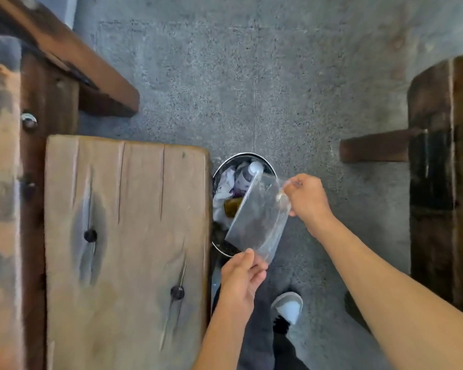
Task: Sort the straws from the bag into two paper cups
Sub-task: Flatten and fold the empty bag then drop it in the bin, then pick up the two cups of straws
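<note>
Holding the clear bag (257, 217) over the bin (226, 247) at frame centre: left hand (241, 279) pinches its lower corner, right hand (308, 198) fingers closed on the upper edge. Bag looks empty; no straws or cups visible. I judge disposal next. Table (126, 236) edge crowds the left; open floor (251, 76) to the right.

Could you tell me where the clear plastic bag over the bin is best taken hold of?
By its short ends, as now: the left hand pinches the near edge and the right hand the far one, keeping the limp clear plastic bag taut above the bin.
</note>
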`<state>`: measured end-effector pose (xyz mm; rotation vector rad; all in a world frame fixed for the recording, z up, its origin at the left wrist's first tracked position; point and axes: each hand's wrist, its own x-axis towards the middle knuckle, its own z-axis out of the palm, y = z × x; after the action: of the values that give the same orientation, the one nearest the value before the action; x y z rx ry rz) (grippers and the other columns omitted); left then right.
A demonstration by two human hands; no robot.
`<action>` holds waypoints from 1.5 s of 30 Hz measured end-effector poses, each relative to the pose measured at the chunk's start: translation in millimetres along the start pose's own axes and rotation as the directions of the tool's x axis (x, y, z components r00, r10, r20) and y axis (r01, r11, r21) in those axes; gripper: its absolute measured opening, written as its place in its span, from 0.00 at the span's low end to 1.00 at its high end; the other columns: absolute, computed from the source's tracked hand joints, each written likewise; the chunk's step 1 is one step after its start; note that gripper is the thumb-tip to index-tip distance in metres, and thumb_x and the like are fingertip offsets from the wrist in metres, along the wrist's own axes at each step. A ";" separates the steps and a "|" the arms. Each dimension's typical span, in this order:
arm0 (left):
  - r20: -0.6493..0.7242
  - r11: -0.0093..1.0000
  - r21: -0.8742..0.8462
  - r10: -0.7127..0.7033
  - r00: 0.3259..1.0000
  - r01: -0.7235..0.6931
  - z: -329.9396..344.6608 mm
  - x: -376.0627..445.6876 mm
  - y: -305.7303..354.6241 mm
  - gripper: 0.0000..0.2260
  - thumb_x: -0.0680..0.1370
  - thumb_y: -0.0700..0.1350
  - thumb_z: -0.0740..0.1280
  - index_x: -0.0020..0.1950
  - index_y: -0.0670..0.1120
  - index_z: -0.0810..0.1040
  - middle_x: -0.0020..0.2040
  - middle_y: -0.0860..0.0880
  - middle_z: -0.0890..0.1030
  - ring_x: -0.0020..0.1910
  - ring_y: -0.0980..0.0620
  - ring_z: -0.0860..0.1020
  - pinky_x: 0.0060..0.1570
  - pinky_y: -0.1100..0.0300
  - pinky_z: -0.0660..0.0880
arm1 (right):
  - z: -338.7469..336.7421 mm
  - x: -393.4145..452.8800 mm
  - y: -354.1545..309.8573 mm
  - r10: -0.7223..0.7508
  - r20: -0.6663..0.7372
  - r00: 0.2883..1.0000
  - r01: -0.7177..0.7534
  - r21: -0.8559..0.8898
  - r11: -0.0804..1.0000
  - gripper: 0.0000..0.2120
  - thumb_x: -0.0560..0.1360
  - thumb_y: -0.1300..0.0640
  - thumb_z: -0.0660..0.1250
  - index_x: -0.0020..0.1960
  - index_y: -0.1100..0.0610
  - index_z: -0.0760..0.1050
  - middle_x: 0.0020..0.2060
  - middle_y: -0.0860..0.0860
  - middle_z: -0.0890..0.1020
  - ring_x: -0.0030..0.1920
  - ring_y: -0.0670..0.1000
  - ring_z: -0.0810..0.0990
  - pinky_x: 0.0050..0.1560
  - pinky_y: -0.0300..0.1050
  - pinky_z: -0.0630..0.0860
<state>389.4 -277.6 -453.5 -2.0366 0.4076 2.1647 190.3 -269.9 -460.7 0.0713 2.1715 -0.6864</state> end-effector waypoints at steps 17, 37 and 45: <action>-0.095 0.898 0.337 0.331 0.939 -0.282 13.2 -28.5 23.7 0.05 0.82 0.44 0.64 0.49 0.45 0.78 0.44 0.44 0.81 0.36 0.52 0.76 0.34 0.62 0.75 | -11.4 -24.9 -8.8 0.018 0.025 1.000 -0.020 0.064 0.998 0.05 0.76 0.59 0.65 0.50 0.51 0.75 0.45 0.52 0.82 0.50 0.58 0.83 0.54 0.60 0.80; 0.744 -0.638 0.307 0.624 -0.240 -0.706 190.5 -575.1 111.8 0.35 0.76 0.66 0.57 0.80 0.63 0.47 0.83 0.54 0.44 0.81 0.55 0.41 0.76 0.55 0.44 | -405.6 -454.4 -146.3 -0.571 -0.678 0.463 0.543 -0.292 0.787 0.36 0.77 0.36 0.54 0.81 0.46 0.51 0.81 0.45 0.49 0.81 0.52 0.42 0.77 0.56 0.43; 0.896 -0.854 0.012 0.241 -0.373 -0.521 260.3 -669.7 -4.7 0.36 0.78 0.66 0.56 0.80 0.61 0.41 0.82 0.52 0.39 0.80 0.52 0.36 0.78 0.48 0.41 | -500.5 -577.5 -39.8 -0.361 -0.871 0.333 0.261 -0.283 0.923 0.39 0.74 0.31 0.48 0.81 0.43 0.43 0.81 0.45 0.41 0.80 0.55 0.37 0.77 0.61 0.40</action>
<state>190.8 -142.6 223.7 0.3206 3.4285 0.9092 199.1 49.0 234.9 -0.0435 3.3946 -0.8826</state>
